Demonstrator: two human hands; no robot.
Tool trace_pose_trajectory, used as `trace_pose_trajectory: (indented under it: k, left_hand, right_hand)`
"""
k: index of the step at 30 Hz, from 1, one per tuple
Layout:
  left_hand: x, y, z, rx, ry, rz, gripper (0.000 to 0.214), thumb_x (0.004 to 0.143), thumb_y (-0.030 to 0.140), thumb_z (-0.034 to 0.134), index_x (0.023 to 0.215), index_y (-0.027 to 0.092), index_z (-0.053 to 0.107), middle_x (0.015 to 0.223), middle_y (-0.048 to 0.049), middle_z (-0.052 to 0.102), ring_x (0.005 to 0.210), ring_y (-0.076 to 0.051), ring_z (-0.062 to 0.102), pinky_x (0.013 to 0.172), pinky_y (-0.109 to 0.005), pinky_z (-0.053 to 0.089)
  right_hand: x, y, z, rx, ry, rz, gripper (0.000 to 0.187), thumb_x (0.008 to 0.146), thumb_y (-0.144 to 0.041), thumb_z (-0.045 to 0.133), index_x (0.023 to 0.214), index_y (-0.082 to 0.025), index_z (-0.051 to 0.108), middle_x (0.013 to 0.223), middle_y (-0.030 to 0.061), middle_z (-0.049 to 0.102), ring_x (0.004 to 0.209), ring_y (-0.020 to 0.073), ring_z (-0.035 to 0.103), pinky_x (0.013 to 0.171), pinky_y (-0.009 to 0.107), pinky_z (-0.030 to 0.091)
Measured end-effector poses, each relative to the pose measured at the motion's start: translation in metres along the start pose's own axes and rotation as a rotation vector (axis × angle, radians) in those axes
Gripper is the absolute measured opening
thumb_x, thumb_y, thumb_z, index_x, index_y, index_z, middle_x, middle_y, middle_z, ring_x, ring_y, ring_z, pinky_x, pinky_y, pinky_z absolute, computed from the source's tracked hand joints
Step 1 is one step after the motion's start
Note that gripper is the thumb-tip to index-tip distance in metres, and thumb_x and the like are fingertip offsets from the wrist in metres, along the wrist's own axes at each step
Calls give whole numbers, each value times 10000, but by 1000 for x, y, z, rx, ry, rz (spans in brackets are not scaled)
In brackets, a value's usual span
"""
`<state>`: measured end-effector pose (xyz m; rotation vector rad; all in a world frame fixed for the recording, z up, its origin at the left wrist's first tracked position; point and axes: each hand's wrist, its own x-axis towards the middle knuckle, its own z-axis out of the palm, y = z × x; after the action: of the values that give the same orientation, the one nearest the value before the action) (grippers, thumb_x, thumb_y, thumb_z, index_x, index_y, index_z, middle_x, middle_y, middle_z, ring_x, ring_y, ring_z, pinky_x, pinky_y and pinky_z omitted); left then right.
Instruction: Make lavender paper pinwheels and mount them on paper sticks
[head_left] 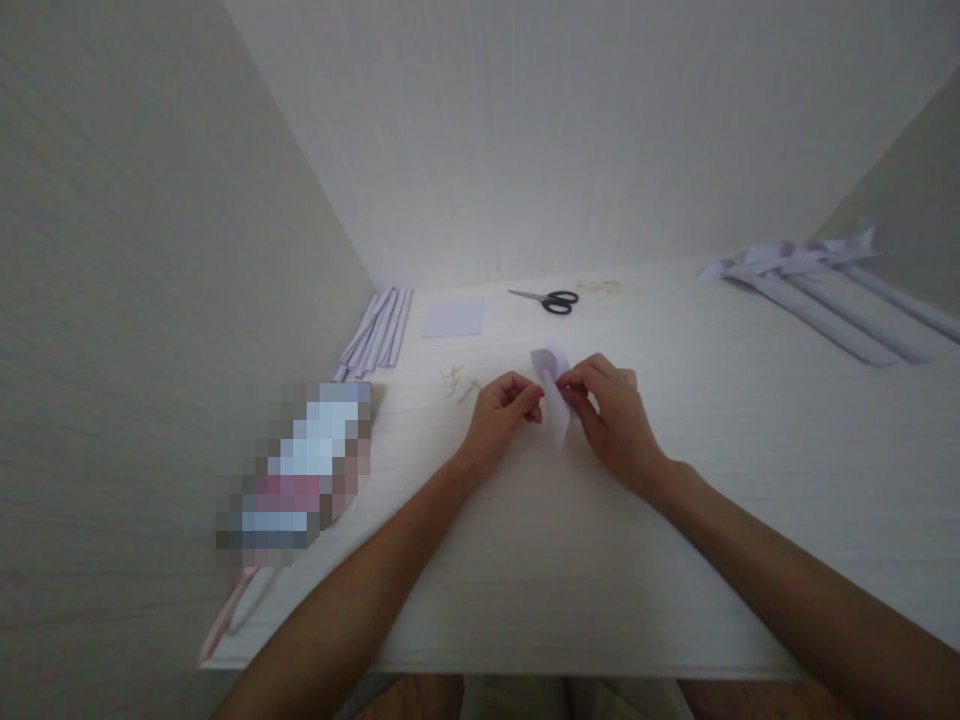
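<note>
A thin piece of pale lilac paper point(556, 410) stands above the table between my two hands, its upper end curved and spread. My right hand point(611, 415) is closed, thumb and fingertips pinching the paper's right side near the middle. On the other side my left hand point(501, 415) is closed too, with thumb and forefinger pressed together at the paper's left edge. Whether a thin strand is also between those fingers is too blurred to tell. Several short tan strands point(453, 378) lie just beyond my left hand.
Black-handled scissors point(556, 302) lie behind my hands, beside more tan strands point(600, 288). A square lilac paper stack point(453, 318) and folded lilac strips point(382, 330) lie back left. Strips with spread ends point(817, 275) are at right. A pixelated object point(307, 470) lies left. Walls enclose the table.
</note>
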<state>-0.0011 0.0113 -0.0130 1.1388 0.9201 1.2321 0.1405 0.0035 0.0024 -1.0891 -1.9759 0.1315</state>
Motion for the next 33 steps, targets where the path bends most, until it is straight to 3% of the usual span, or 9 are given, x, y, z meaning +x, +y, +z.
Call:
trace_pose_trajectory:
  k: [4, 6, 12, 15, 20, 26, 31, 33]
  left_hand:
    - [0, 1, -1, 36, 61, 9, 148, 670, 267, 596, 618, 148, 525, 505, 35, 537, 480, -58, 463, 523, -197, 348]
    - [0, 2, -2, 25, 97, 20, 127, 663, 251, 602, 624, 150, 537, 524, 36, 542, 491, -54, 460, 523, -191, 343]
    - [1, 4, -2, -11, 142, 59, 109, 643, 246, 621, 659, 156, 561, 566, 40, 547, 521, -53, 460, 526, -187, 337]
    - [1, 6, -2, 23, 182, 119, 95, 623, 226, 636, 651, 158, 576, 582, 37, 559, 552, -58, 472, 559, -192, 351]
    - [2, 3, -4, -5, 157, 118, 102, 604, 237, 650, 655, 162, 605, 664, 23, 589, 649, -78, 509, 661, -218, 382]
    - [2, 0, -6, -9, 95, 91, 104, 587, 236, 657, 643, 156, 621, 692, -6, 598, 731, -120, 524, 710, -252, 402]
    - [1, -1, -6, -128, 82, 82, 112, 590, 219, 656, 681, 159, 630, 656, 11, 582, 657, -100, 516, 691, -251, 395]
    - [0, 0, -6, -106, 44, 83, 100, 582, 201, 664, 662, 156, 625, 655, 21, 568, 645, -87, 503, 675, -232, 385]
  right_hand:
    - [2, 0, -2, 111, 63, 46, 89, 777, -150, 493, 764, -204, 562, 722, 13, 553, 677, 142, 507, 637, 312, 357]
    - [4, 1, -3, 201, 119, 136, 41, 742, -175, 538, 740, -203, 569, 690, 6, 554, 646, 138, 504, 616, 305, 373]
    - [8, 7, 1, 711, 145, 669, 128, 629, -278, 639, 622, -176, 562, 534, -34, 499, 497, 88, 425, 489, 249, 326]
    - [8, 6, 4, 946, 109, 823, 155, 581, -279, 669, 584, -172, 557, 511, -46, 471, 471, 70, 402, 468, 230, 316]
    - [10, 6, 6, 1171, 10, 931, 152, 580, -265, 680, 681, -184, 601, 729, 8, 580, 634, 106, 519, 530, 230, 399]
    - [12, 6, 3, 1327, 156, 1000, 159, 623, -237, 656, 757, -210, 576, 849, 12, 598, 756, 124, 556, 628, 242, 463]
    - [10, 0, -1, 1574, -144, 1139, 115, 665, -255, 614, 734, -173, 570, 734, 9, 620, 644, 102, 575, 612, 223, 476]
    - [8, 0, -1, 1637, -227, 1119, 136, 640, -236, 631, 741, -161, 579, 713, 5, 630, 638, 103, 585, 610, 218, 482]
